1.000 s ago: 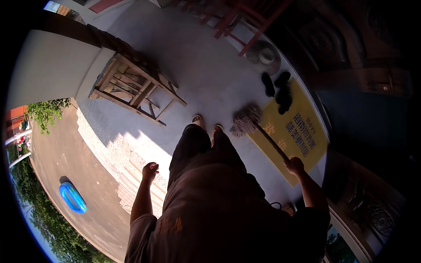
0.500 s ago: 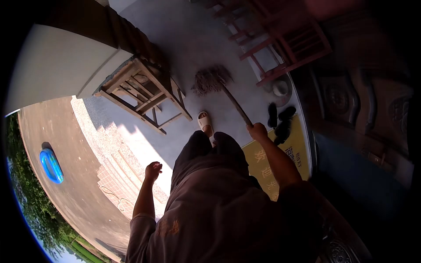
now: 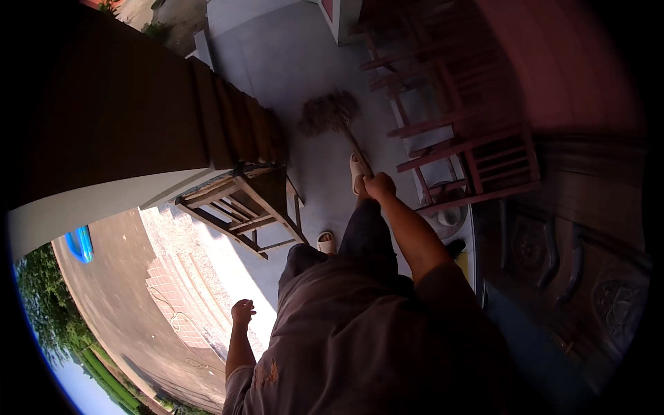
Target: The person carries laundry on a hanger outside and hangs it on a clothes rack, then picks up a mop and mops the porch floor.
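Note:
My right hand (image 3: pixel 380 187) is wrapped round the wooden handle of a mop (image 3: pixel 329 113), held out ahead of my body. The mop's brownish string head is at or close above the grey floor, somewhat blurred. Its lower handle passes over my forward foot in a light slipper (image 3: pixel 357 174). At my left side hangs my left hand (image 3: pixel 243 313), with loosely bent fingers and nothing in it. It is nearest to the sunlit step area beside the doorway.
A wooden stool-like frame (image 3: pixel 238 216) stands ahead on the left, against a wall (image 3: pixel 104 211). Reddish wooden chairs (image 3: pixel 477 166) line the right, near carved dark furniture (image 3: pixel 553 263). Outside lie a blue inflatable (image 3: pixel 82 243) and a hose (image 3: pixel 181 319).
I have stepped forward, bringing the stool and chairs nearer. The yellow mat and dark shoes have mostly slipped out of view. My right hand still grips the mop, moved along ahead of me.

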The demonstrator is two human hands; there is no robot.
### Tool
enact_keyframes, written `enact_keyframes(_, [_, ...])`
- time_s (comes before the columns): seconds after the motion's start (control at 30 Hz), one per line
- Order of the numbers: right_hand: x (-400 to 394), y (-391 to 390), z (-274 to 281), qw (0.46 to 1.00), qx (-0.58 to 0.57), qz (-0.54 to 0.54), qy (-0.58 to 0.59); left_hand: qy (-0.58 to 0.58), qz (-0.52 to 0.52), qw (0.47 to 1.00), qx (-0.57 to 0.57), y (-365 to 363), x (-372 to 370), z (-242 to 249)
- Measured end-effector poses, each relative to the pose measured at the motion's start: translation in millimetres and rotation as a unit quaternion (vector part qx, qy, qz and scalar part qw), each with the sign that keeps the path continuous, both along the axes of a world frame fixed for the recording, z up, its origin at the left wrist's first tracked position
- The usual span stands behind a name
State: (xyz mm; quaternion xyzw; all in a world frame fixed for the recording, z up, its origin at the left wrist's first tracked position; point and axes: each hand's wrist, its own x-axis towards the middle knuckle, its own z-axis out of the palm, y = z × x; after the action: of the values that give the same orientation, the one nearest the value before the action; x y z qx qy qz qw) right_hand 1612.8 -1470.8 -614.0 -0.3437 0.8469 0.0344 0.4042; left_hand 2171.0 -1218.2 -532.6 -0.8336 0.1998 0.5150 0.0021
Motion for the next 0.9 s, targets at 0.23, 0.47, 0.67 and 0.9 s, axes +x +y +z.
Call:
enact_keyframes(0.23, [-56, -199, 46, 0.997, 0.033, 0.065, -0.037, 0.078, 0.017, 0.997, 0.008, -117, -127, 13])
enact_keyframes(0.47, [-56, -380, 9, 0.995, 0.005, 0.095, -0.024, 0.040, 0.085, 0.996, -0.010, -222, -189, 32])
enact_keyframes(0.67, [-24, -560, 0, 0.996, 0.009, 0.089, -0.006, 0.042, 0.034, 0.998, 0.014, -340, -216, 17])
enact_keyframes(0.9, [7, -803, 5, 0.979, 0.038, 0.199, 0.008, 0.080, 0.207, 0.974, -0.053, -514, -226, -21])
